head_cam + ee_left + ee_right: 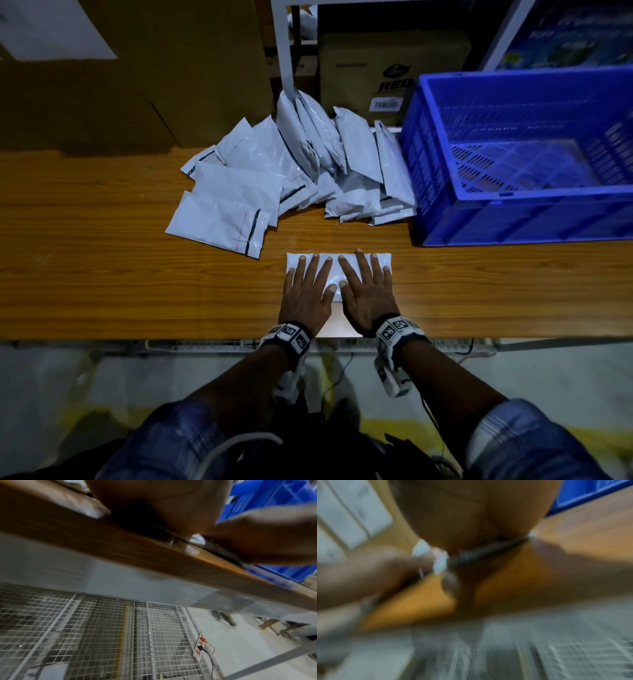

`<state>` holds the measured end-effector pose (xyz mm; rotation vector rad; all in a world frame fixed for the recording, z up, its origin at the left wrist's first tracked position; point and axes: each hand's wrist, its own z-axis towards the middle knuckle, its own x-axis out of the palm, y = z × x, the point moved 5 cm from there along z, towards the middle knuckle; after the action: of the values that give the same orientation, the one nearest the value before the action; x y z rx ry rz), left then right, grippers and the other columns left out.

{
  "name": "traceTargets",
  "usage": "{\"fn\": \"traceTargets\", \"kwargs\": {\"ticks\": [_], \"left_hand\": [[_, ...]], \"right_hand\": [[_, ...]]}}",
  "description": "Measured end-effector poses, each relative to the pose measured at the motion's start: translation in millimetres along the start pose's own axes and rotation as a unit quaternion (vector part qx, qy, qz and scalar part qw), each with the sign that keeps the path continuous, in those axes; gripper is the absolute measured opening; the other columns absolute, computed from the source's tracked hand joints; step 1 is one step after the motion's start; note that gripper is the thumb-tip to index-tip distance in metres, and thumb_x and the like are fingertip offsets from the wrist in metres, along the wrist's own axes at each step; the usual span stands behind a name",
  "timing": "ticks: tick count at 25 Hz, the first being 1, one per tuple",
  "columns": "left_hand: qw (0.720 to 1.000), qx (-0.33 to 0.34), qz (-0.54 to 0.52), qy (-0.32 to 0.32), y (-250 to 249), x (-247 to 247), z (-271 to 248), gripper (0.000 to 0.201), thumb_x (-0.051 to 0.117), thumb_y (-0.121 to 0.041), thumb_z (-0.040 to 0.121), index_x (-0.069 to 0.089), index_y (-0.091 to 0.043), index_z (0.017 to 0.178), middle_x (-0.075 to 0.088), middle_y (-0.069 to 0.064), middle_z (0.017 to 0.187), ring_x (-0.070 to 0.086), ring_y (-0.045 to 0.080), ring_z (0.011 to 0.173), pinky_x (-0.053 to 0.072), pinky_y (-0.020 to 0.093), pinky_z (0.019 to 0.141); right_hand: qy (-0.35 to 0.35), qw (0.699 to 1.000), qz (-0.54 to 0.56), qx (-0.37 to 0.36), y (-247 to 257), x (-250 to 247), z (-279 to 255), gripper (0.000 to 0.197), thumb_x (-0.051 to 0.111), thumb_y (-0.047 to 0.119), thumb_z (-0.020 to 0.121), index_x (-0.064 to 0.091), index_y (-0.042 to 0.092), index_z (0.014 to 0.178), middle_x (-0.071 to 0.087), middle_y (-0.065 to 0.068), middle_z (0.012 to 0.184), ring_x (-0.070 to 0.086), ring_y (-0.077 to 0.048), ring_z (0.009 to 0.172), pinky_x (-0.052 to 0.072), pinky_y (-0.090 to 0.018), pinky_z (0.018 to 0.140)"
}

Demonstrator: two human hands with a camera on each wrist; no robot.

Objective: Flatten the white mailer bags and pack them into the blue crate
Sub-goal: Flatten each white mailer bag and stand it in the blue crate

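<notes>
My left hand (306,295) and right hand (368,294) lie flat, fingers straight, pressing one white mailer bag (383,259). At 11 o'clock sits a pile of bags (294,171), too mixed to count; at 1 o'clock, one blue crate (520,216).

mailer bags (260,171): roughly 12 | blue crate (524,219): 1 | hands (305,294): 2

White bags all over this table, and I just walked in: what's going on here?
A person is pressing one white plastic mailer bag flat on the wooden table, with the left hand and right hand spread open on top of it. A pile of white mailer bags waits behind. The blue plastic crate to the right looks empty so far.
</notes>
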<state>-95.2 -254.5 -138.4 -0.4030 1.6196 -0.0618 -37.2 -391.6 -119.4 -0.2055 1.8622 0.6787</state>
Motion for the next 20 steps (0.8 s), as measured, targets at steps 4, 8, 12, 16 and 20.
{"fn": "traceTargets", "kwargs": {"ticks": [4,8,12,16,20], "left_hand": [[1.000,-0.003,-0.009,-0.011,-1.3,-1.9,0.6,0.058,0.030,-0.046,0.104,0.015,-0.033,0.159,0.011,-0.001,0.167,0.003,0.022,0.154,0.007,0.047,0.123],[1.000,0.003,-0.007,0.004,0.9,0.8,-0.8,0.058,0.023,-0.047,0.105,0.007,-0.032,0.159,0.001,-0.001,0.168,-0.006,0.022,0.154,0.000,0.046,0.123],[1.000,0.000,-0.008,0.015,8.1,-2.1,-2.1,0.060,0.015,-0.048,0.106,-0.006,-0.032,0.159,-0.015,-0.002,0.167,-0.020,0.018,0.152,-0.008,0.045,0.124],[1.000,-0.007,0.012,0.008,6.9,0.2,-7.6,0.061,0.016,-0.046,0.105,-0.007,-0.029,0.159,-0.014,-0.002,0.167,-0.018,0.019,0.152,-0.005,0.044,0.124],[1.000,-0.009,0.012,0.008,3.6,-0.9,-6.4,0.063,0.020,-0.045,0.104,-0.004,-0.028,0.160,-0.009,-0.001,0.168,-0.012,0.021,0.154,0.000,0.046,0.125]], "right_hand": [[-0.002,1.000,-0.019,0.003,5.6,-3.2,1.6,0.056,0.010,0.050,0.102,-0.007,0.042,0.154,-0.025,0.005,0.161,-0.027,-0.024,0.147,-0.011,-0.052,0.119],[-0.024,1.000,-0.019,0.000,7.0,9.5,-2.9,0.054,0.013,0.045,0.104,-0.005,0.041,0.155,-0.023,0.007,0.162,-0.024,-0.021,0.148,-0.005,-0.051,0.121],[-0.030,0.999,-0.027,0.000,7.8,8.5,0.3,0.054,0.011,0.046,0.104,-0.002,0.040,0.155,-0.019,0.006,0.163,-0.019,-0.021,0.149,-0.004,-0.049,0.121],[0.003,1.000,-0.018,-0.005,6.6,6.0,1.6,0.055,0.011,0.048,0.102,-0.007,0.042,0.154,-0.024,0.008,0.161,-0.023,-0.020,0.148,-0.007,-0.050,0.120],[0.080,0.997,0.011,-0.008,3.7,-15.5,9.3,0.063,0.025,0.047,0.100,-0.007,0.043,0.154,-0.018,0.004,0.163,-0.017,-0.026,0.149,-0.005,-0.052,0.120]]}}
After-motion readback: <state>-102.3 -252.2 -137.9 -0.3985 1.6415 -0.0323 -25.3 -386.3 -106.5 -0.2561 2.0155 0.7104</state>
